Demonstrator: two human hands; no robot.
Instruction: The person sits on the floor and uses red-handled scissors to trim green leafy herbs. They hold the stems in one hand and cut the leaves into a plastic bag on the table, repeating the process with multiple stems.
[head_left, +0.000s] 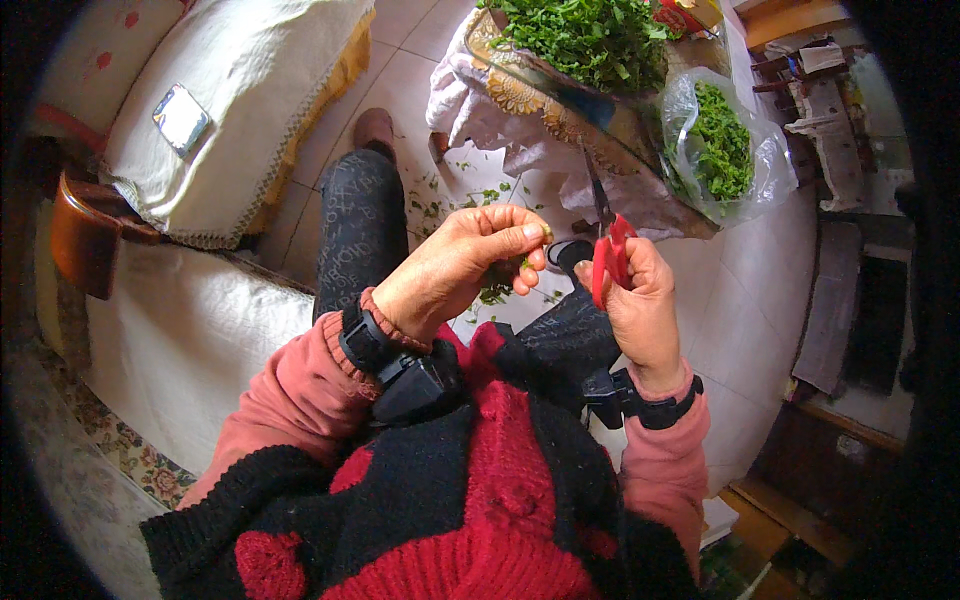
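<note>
In front of my lap, my left hand (455, 255) is closed in a pinch, thumb against the forefinger. A small bit of green herb (526, 263) shows at its fingertips; the fingers hide most of it. My right hand (643, 315) is closed round the red handles of a pair of scissors (603, 262). Their dark blades point away from me, and the scissors are apart from the left hand. Chopped leafy greens (585, 40) lie heaped on the table ahead. More cut greens (722, 140) sit inside a clear plastic bag (775, 165) at the table's right end.
Scattered leaf bits (485, 195) lie on the tiled floor (720, 330) between my legs. The table has a patterned cover (515, 95) with white cloth hanging below. To the left, a phone (182, 120) rests on a white-covered seat (260, 60) beside a wooden armrest (85, 235).
</note>
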